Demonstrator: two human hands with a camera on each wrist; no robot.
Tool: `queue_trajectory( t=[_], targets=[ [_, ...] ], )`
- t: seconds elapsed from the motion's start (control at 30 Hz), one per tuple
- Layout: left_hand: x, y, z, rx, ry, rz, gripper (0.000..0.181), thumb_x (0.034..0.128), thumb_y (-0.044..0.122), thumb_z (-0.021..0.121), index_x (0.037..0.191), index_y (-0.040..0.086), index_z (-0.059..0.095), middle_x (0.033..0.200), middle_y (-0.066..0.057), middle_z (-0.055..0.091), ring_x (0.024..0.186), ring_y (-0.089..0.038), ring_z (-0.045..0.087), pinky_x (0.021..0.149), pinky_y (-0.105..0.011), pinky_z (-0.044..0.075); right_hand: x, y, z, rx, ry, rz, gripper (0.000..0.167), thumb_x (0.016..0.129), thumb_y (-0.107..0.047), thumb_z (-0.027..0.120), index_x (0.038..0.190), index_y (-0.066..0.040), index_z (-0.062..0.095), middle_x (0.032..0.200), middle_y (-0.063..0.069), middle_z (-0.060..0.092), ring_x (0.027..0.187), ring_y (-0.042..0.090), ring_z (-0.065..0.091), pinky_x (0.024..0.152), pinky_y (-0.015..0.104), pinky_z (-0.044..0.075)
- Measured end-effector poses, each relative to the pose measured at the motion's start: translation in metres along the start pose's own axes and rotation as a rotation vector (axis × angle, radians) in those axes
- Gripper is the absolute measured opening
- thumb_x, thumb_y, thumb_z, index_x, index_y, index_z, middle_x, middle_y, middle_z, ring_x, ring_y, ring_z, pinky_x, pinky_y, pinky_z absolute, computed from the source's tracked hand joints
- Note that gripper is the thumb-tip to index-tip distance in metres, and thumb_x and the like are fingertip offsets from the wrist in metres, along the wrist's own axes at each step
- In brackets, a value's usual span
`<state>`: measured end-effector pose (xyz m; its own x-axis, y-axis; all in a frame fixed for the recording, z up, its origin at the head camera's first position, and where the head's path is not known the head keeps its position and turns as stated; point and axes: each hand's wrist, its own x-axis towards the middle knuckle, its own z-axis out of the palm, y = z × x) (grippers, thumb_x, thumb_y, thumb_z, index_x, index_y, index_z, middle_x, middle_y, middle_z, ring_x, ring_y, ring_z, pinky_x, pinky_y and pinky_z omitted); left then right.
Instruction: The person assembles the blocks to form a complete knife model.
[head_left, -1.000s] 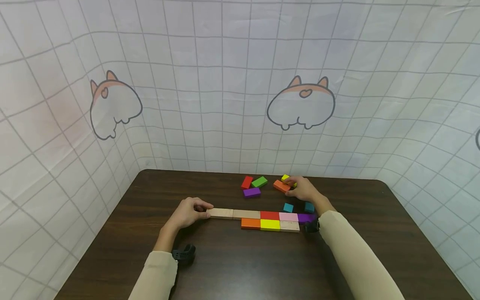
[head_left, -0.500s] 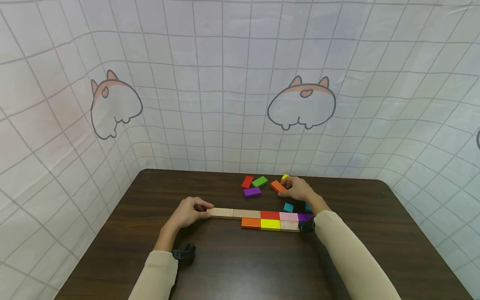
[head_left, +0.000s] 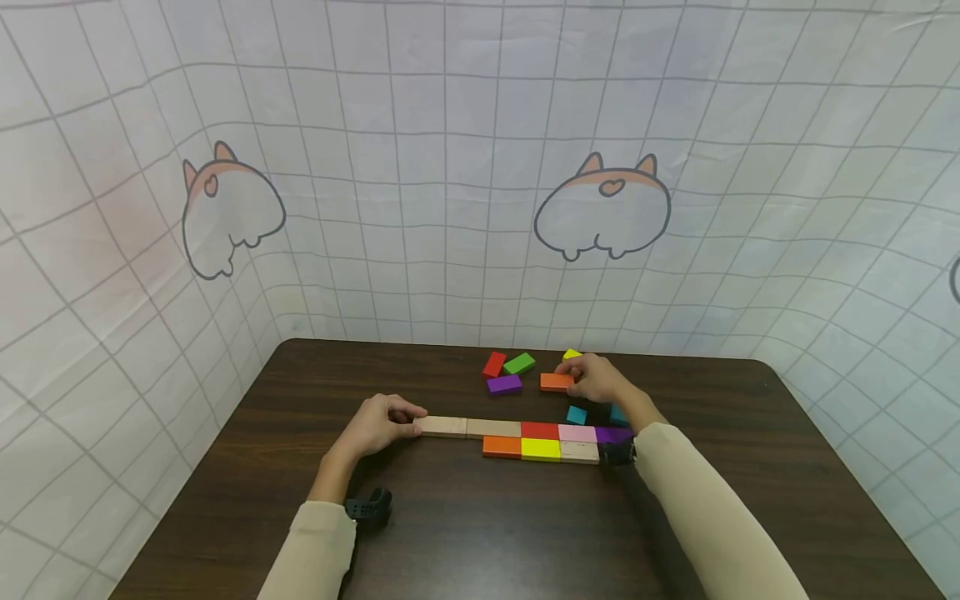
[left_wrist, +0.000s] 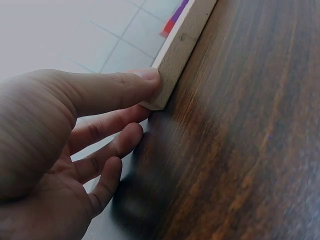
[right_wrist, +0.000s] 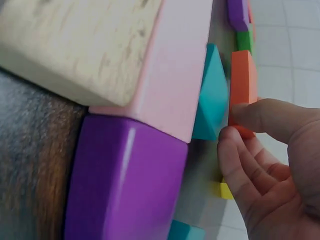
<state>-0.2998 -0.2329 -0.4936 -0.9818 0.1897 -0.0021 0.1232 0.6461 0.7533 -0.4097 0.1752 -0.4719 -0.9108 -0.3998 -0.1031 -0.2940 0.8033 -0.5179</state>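
Observation:
My left hand [head_left: 377, 425] pinches the left end of a plain wooden block [head_left: 442, 427] between thumb and index finger; the left wrist view shows its other fingers loosely bent beside the block. That block begins a row with a second wooden block [head_left: 492, 428], then red [head_left: 540, 431], pink [head_left: 577, 433] and purple [head_left: 612, 435] ones. Against its near side lie orange [head_left: 502, 447], yellow [head_left: 541, 450] and plain [head_left: 579, 452] blocks. Beyond the row, my right hand [head_left: 598, 379] pinches the right end of another orange block [right_wrist: 242, 75], which lies roughly parallel to the row.
Red [head_left: 494, 365], green [head_left: 519, 363] and purple [head_left: 505, 385] blocks lie loose near the table's far edge. A yellow block [head_left: 572, 355] is partly behind my right hand. Two teal pieces, one a triangular prism [right_wrist: 211, 97], lie between the row and that hand. Gridded cloth [head_left: 480, 208] surrounds the table.
My right hand has shifted slightly left from beside the yellow block and taken hold of the orange block, which has turned from slanted to level with the row. My left hand has stayed still.

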Motion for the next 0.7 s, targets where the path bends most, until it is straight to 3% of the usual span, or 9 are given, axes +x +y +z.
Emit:
queue_trajectory(
  t=[0.13,0.33,0.47,0.7],
  targets=[
    [0.0,0.0,0.0,0.001,-0.002,-0.002,0.022,0.0872,0.016,0.082,0.109,0.022,0.082,0.102,0.001,0.073,0.082,-0.015,0.059,0.073,-0.032,0.049,-0.009,-0.007,-0.005,0.002,0.004,-0.029,0.036,0.092,-0.006,0.072,0.128,-0.013,0.072,0.124,0.017,0.066,0.11,0.031,0.059,0.095,0.05,0.053],
    [0.001,-0.002,0.0,-0.001,0.001,-0.005,0.022,0.0868,0.017,0.083,0.109,0.022,0.082,0.103,0.001,0.073,0.082,-0.015,0.059,0.072,-0.032,0.049,-0.028,-0.017,-0.013,0.016,0.012,-0.128,0.038,0.091,-0.007,0.073,0.128,-0.011,0.071,0.117,0.015,0.064,0.093,0.025,0.061,0.082,0.041,0.055],
    [0.001,-0.003,0.001,-0.006,-0.001,-0.004,0.022,0.0868,0.017,0.083,0.109,0.022,0.082,0.104,0.0,0.073,0.083,-0.015,0.058,0.073,-0.032,0.049,-0.043,-0.019,-0.015,0.032,0.011,-0.18,0.038,0.091,-0.008,0.075,0.129,-0.011,0.071,0.119,0.015,0.061,0.095,0.024,0.067,0.083,0.041,0.058],
    [0.002,-0.002,0.0,-0.001,-0.001,-0.004,0.022,0.0871,0.017,0.082,0.109,0.022,0.082,0.106,0.0,0.073,0.084,-0.015,0.059,0.073,-0.032,0.049,-0.069,-0.026,-0.017,0.047,0.006,-0.212,0.038,0.091,-0.009,0.076,0.128,-0.013,0.071,0.115,0.01,0.063,0.088,0.018,0.064,0.078,0.033,0.056]
  ],
)
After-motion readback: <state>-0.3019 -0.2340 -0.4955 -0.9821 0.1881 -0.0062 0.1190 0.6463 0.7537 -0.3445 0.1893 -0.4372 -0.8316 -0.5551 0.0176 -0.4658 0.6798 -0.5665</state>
